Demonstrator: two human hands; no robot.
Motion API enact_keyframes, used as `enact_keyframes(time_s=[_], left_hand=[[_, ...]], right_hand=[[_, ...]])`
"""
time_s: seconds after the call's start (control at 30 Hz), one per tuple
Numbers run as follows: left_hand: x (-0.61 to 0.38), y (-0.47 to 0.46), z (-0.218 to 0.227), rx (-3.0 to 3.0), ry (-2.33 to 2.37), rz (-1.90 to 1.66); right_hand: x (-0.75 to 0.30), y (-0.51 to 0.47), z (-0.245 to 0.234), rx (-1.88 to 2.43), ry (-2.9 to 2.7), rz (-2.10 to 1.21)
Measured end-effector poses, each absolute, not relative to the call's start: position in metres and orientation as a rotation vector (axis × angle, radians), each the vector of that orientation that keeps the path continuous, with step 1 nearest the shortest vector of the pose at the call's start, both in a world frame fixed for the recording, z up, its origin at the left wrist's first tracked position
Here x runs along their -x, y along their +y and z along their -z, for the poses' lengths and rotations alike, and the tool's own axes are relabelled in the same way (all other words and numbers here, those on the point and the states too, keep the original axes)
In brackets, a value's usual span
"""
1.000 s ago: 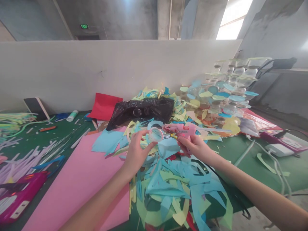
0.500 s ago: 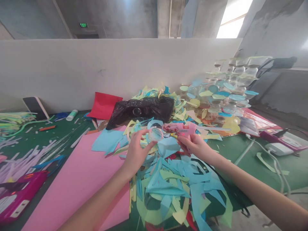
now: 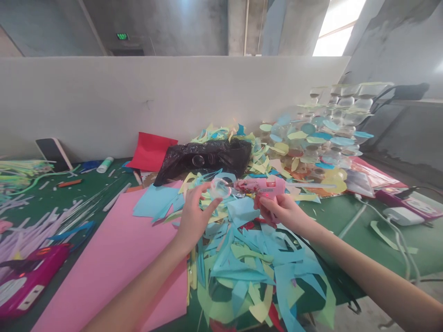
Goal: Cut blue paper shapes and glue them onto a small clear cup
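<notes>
My left hand point(image 3: 197, 210) grips a small clear plastic cup point(image 3: 220, 188) between thumb and fingers, its round rim turned partly toward me. My right hand point(image 3: 278, 207) is wrapped round the handle of a pink hot glue gun point(image 3: 272, 186), with a red light showing on its body. The gun's stained nozzle end points left, close to the cup; whether they touch I cannot tell. A long translucent glue stick point(image 3: 311, 185) sticks out of the gun's back. Beneath both hands lies a heap of blue and green paper scraps point(image 3: 238, 258).
A pink paper sheet point(image 3: 138, 258) lies to the left, with blue paper squares point(image 3: 155, 201) on it. Behind is a black plastic bag point(image 3: 221, 157). Stacked clear cups with paper discs point(image 3: 328, 133) stand at right. A magenta power strip point(image 3: 34, 276) sits front left; white cables point(image 3: 394, 230) trail right.
My left hand has tilted the clear cup and shifted it slightly up and left. The glue gun stays nearly in place, its nozzle still by the cup.
</notes>
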State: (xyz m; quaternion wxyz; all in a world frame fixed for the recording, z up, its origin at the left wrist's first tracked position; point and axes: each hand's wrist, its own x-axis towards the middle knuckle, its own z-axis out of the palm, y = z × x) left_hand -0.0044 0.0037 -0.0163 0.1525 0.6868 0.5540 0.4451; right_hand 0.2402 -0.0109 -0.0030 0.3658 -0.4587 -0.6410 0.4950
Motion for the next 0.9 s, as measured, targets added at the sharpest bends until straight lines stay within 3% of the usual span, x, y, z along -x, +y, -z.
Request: enact_keyframes(time_s=[0.9], left_hand=[[0.0023, 0.0031, 0.0141, -1.97, 1.6, -1.272]], right_hand=[[-0.2411, -0.0137, 0.0035, 1.169, -1.813, -1.253]])
